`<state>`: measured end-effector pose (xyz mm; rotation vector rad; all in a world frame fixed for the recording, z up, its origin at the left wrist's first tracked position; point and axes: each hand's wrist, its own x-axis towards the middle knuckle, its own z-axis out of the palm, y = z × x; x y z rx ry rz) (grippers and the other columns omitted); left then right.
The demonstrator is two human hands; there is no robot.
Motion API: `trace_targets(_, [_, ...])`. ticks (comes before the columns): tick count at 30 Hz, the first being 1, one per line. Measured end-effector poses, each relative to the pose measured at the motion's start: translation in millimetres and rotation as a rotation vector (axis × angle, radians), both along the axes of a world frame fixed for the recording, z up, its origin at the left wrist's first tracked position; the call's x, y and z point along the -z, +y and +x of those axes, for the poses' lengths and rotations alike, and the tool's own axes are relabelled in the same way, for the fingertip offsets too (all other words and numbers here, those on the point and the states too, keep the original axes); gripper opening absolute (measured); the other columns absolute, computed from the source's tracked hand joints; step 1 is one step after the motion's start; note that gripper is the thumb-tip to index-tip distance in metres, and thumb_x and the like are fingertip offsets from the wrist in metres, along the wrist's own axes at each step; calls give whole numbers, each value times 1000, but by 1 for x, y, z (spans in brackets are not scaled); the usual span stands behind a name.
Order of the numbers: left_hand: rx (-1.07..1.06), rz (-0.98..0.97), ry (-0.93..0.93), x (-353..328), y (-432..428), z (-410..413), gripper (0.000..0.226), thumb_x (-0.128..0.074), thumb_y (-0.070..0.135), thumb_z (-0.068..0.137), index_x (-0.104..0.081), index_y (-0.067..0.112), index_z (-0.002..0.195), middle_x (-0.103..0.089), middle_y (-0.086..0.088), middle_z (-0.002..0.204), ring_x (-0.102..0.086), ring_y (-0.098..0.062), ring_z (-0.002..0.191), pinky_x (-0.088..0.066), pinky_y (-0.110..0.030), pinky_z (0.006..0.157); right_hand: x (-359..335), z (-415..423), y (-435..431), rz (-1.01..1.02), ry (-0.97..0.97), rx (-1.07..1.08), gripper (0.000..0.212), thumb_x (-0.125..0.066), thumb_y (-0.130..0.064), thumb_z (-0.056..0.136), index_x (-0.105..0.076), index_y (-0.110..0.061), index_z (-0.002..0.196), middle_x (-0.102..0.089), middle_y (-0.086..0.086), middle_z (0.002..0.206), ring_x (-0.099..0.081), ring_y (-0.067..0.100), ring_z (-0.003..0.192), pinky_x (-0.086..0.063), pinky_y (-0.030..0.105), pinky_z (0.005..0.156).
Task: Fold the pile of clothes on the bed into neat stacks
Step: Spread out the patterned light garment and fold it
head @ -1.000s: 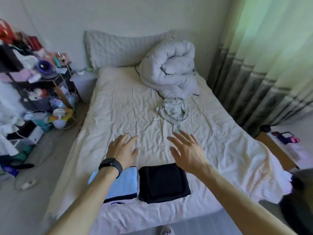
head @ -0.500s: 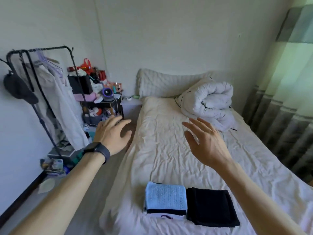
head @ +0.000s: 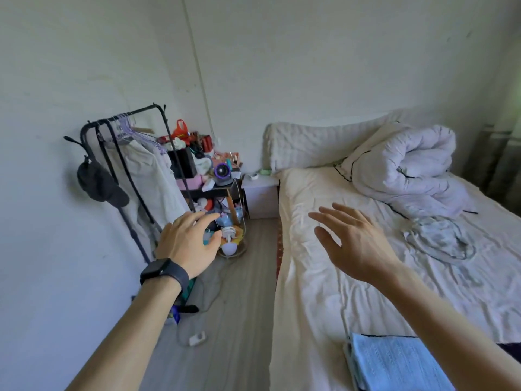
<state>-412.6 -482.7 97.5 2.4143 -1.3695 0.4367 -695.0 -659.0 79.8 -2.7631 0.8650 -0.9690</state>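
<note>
A folded light-blue garment (head: 394, 362) lies on the bed (head: 310, 292) at the near edge, partly behind my right forearm. A sliver of a folded black garment (head: 511, 348) shows at the right border. A crumpled grey patterned garment (head: 439, 238) lies unfolded further up the sheet, below the rolled duvet. My right hand (head: 352, 244) hovers open over the bed's left part, fingers spread, holding nothing. My left hand (head: 189, 244), with a dark watch on its wrist, is raised open over the floor beside the bed, fingers relaxed, empty.
A rolled white duvet (head: 408, 170) and a long pillow (head: 310, 145) sit at the bed's head. Left of the bed stand a black clothes rack (head: 127, 170) with hanging garments, a cluttered shelf (head: 208, 176) and a small white nightstand (head: 259, 193). Cables lie on the wooden floor (head: 239, 306).
The view has swung left toward the rack and wall. Both open hands stay raised; my left hand is now over the floor. The black stack has slid almost out of view.
</note>
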Motion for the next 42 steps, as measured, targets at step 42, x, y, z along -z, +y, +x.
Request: trace_targets(42, [1126, 413, 13, 133, -708, 333, 42, -51, 41, 97, -51, 40, 140, -54, 12, 140, -51, -18, 125, -39, -35, 104, 133, 350, -368, 260, -80, 1077, 33, -56, -36, 100, -71, -27, 128, -68, 0, 133, -59, 28, 129, -49, 50, 105])
